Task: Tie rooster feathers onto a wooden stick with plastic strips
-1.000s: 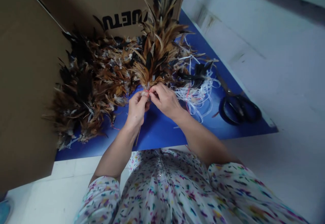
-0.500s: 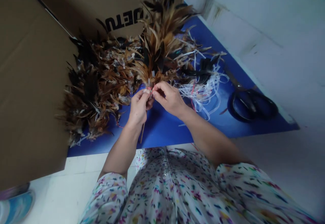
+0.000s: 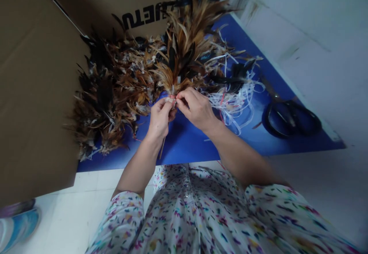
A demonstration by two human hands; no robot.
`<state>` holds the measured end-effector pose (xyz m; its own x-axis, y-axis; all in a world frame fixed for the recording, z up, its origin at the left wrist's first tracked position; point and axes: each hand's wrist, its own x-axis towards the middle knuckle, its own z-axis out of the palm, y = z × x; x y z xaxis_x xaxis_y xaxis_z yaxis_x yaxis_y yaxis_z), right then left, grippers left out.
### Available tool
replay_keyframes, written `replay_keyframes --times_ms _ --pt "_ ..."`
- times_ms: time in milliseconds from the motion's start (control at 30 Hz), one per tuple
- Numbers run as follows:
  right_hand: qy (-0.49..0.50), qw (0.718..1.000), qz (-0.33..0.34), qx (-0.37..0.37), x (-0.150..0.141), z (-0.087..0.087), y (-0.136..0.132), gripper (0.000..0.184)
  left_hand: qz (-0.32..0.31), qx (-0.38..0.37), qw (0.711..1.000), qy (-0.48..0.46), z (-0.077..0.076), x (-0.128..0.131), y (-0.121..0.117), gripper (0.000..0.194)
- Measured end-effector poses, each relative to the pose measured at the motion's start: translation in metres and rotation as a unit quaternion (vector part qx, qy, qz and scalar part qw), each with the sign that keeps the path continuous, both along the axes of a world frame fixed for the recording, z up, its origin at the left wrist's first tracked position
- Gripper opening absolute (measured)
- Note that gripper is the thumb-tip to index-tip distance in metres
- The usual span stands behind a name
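Observation:
A feather duster (image 3: 184, 50) with brown and black feathers stands out away from me, its thin stick pointing back toward my body. My left hand (image 3: 161, 116) is closed around the base of the feathers, and the stick (image 3: 162, 148) shows below it. Red string (image 3: 172, 96) is wound around the binding just above my left thumb. With thumb and forefinger pinched at that spot, my right hand (image 3: 197, 106) holds the string, though its end is hidden by the fingers.
Loose feather bunches (image 3: 123, 81) cover the left of the blue table (image 3: 195, 150). White plastic strips (image 3: 238, 104) lie to the right, beside black-handled scissors (image 3: 290, 117). A cardboard box (image 3: 34, 93) walls the left and back. A pale wall (image 3: 310, 27) borders the right.
The view has shifted slightly, so the scene sits a little further right. Both hands keep their hold at the binding, and the right fingers have moved slightly apart from the left thumb.

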<state>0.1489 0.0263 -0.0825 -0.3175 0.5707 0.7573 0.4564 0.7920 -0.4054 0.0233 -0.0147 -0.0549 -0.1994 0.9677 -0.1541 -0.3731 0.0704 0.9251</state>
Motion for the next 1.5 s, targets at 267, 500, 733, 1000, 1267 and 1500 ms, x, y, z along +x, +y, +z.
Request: replay_keyframes --times_ms 267,500,733,1000,1267,1500 --pt "-0.003 0.999 0.032 -0.029 0.0016 -0.0015 0.0029 0.006 -0.021 0.001 1.0 0.004 -0.0016 -0.0017 0.0002 0.025" --pt "0.074 0.992 0.064 -0.081 -0.0008 0.0014 0.0014 0.008 -0.035 0.012 0.999 -0.003 0.0018 -0.0033 -0.0001 0.022" --pt "0.118 0.988 0.044 -0.085 -0.0003 0.0026 0.0025 0.009 -0.045 0.018 0.999 -0.008 0.0018 -0.0051 -0.0007 0.02" --pt "0.024 1.0 0.017 -0.01 0.0018 0.0015 0.0046 0.009 -0.033 0.009 0.999 -0.002 0.0004 -0.0022 -0.0009 0.024" --pt "0.029 0.997 0.019 -0.065 0.0028 0.0016 0.0057 0.006 -0.065 0.016 0.998 0.005 0.0006 -0.0041 -0.0022 0.034" --pt "0.025 0.997 0.012 -0.07 0.0024 0.0031 0.0045 0.008 -0.068 0.033 0.997 0.019 0.0004 -0.0047 -0.0035 0.041"
